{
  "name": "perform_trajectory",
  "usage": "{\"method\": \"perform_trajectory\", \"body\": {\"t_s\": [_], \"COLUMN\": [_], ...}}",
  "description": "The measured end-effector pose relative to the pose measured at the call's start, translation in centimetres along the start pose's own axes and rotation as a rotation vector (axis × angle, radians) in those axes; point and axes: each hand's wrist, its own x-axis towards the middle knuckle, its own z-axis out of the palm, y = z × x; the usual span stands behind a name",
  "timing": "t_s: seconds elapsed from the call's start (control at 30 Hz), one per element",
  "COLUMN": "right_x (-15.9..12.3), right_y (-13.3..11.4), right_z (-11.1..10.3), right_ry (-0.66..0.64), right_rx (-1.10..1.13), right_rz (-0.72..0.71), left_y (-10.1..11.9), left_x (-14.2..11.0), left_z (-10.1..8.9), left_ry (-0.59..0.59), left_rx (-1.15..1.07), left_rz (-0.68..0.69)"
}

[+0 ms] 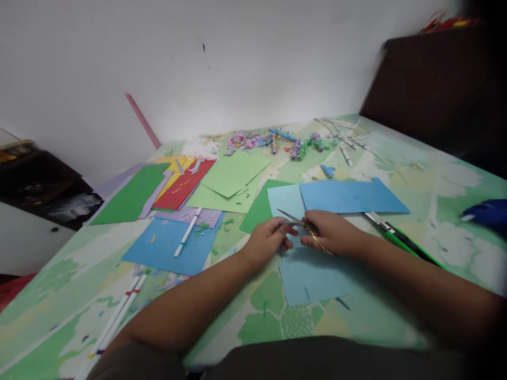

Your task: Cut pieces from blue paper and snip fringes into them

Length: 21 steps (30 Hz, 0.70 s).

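My right hand grips a pair of scissors with gold handles, its blades parted and pointing left. The fingers of my left hand are pinched beside the blades. They seem to hold a small blue paper strip, mostly hidden by the fingers. Both hands are above a light blue paper sheet on the table, where thin blue offcuts lie. Just beyond my right hand is a darker blue paper. A green utility knife rests partly under that paper, its blade end towards it.
Green, red, yellow and purple sheets are stacked left of a light green sheet. A white marker rests on blue paper. Rolled paper pieces and coloured scraps lie near the wall. A dark blue object sits far right.
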Motion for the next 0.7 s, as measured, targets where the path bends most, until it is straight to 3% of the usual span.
{"method": "perform_trajectory", "body": {"t_s": [0.2, 0.47, 0.7], "right_x": [-0.4, -0.8, -0.8], "right_y": [-1.8, -1.4, -1.3], "right_z": [0.9, 1.1, 0.9], "right_ry": [0.032, 0.073, 0.043], "right_rx": [0.084, 0.038, 0.062], "right_rz": [0.047, 0.025, 0.001], "left_y": [-0.6, -1.6, -1.1], "left_x": [-0.4, -0.5, -0.5], "left_z": [0.2, 0.0, 0.0], "left_ry": [0.028, 0.018, 0.014], "left_rx": [0.143, 0.238, 0.335], "left_rz": [0.077, 0.147, 0.178]}}
